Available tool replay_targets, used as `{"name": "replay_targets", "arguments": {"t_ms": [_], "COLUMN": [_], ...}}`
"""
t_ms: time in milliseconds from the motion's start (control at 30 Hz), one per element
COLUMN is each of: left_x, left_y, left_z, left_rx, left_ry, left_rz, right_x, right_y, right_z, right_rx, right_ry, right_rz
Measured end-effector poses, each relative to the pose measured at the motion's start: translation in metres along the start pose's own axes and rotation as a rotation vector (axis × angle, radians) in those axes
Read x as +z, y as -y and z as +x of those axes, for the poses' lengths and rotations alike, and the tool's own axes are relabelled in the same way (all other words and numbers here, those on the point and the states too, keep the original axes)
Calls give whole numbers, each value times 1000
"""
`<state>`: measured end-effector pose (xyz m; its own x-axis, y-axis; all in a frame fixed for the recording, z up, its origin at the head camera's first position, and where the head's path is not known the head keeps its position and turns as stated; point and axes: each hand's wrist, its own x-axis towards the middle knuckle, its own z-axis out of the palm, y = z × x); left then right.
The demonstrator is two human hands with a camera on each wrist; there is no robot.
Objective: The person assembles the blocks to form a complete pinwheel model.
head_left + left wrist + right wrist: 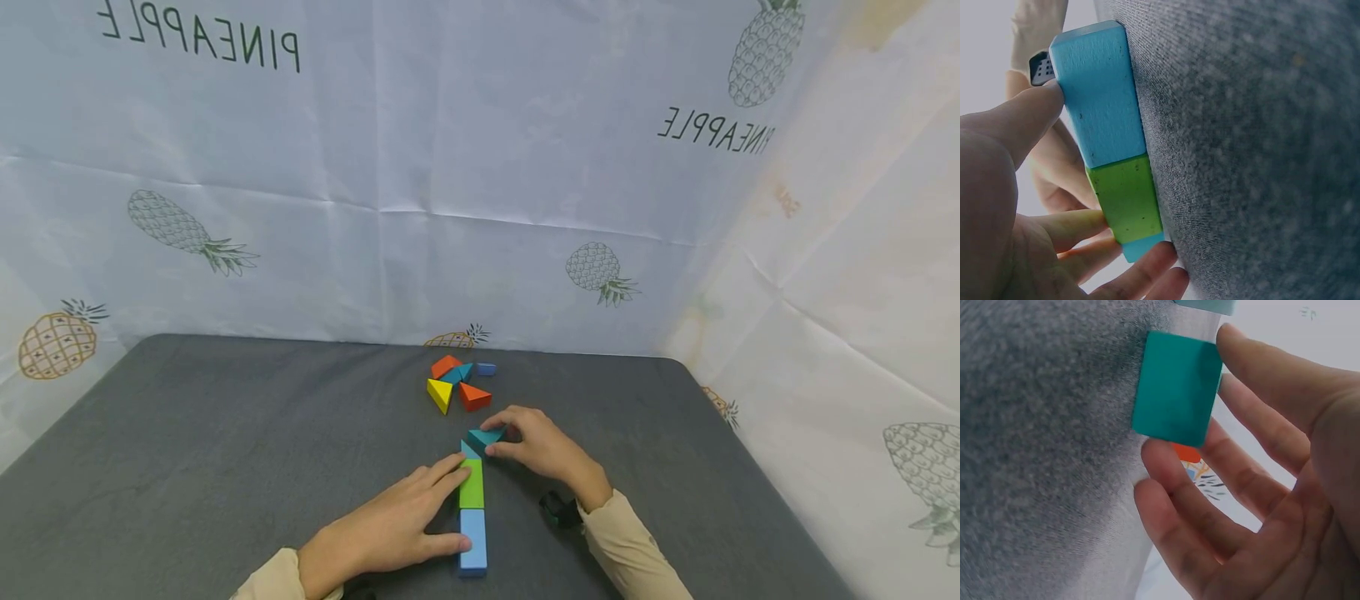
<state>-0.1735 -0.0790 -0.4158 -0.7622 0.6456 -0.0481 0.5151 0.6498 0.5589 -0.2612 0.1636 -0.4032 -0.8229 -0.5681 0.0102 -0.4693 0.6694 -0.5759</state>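
A row runs away from me on the dark table: a blue rectangular block [472, 540], a green block [472, 485] and a light-blue triangular block [468, 450] at its far end. My left hand [397, 521] lies along the row's left side. Its thumb touches the blue block, and its outstretched fingers [1079, 226] reach the green block and the light-blue one. Beside the far end, my right hand [542, 446] pinches a teal triangular block [484, 438] between thumb and fingers. The right wrist view shows that block's flat rectangular face [1177, 389].
Beyond the row sit loose blocks: a yellow triangular one [441, 395], an orange-red triangular one [475, 397], another orange-red one [446, 365], blue triangular ones [453, 376] and a small blue one [486, 369]. A pineapple-print cloth [480, 167] hangs behind the table [225, 450].
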Motion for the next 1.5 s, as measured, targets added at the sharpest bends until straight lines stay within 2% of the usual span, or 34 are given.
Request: {"name": "replay_targets", "arguments": {"t_ms": [467, 1500], "left_x": [0, -1], "left_y": [-1, -1], "left_z": [0, 1], "left_rx": [-12, -11], "left_ry": [2, 10], "left_rz": [-5, -10], "right_x": [-3, -2], "right_y": [4, 9], "right_z": [0, 0], "right_rx": [-21, -21], "right_ry": [97, 89], "right_rz": [50, 12]}}
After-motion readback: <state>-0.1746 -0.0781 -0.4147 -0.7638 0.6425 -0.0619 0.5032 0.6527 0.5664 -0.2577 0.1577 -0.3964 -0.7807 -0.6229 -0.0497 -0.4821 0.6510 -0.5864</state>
